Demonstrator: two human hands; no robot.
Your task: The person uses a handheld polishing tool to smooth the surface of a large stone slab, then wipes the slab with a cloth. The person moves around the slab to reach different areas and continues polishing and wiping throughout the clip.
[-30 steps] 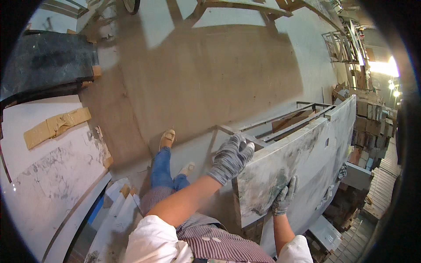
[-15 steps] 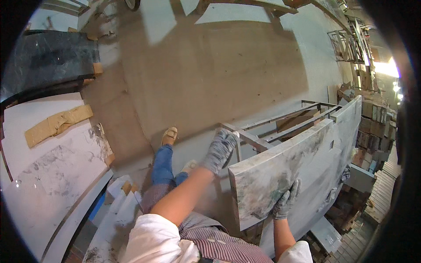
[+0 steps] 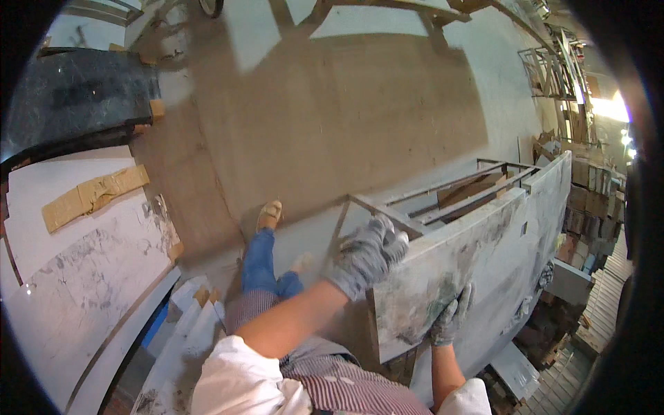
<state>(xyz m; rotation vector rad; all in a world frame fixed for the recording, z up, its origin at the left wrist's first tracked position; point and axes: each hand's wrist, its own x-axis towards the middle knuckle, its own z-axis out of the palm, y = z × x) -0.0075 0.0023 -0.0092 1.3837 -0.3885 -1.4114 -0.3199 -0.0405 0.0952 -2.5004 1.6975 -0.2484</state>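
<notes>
Grey slab (image 3: 443, 266), corner behind left hand (image 3: 370, 254)

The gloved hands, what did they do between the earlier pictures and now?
The left hand began at the near corner of the stained slab, moved off to the left, then came back right, over that corner; I can't tell whether it grips. The right hand stayed flat on the slab's face. The slab, metal frame and cardboard strip look unmoved.
</notes>
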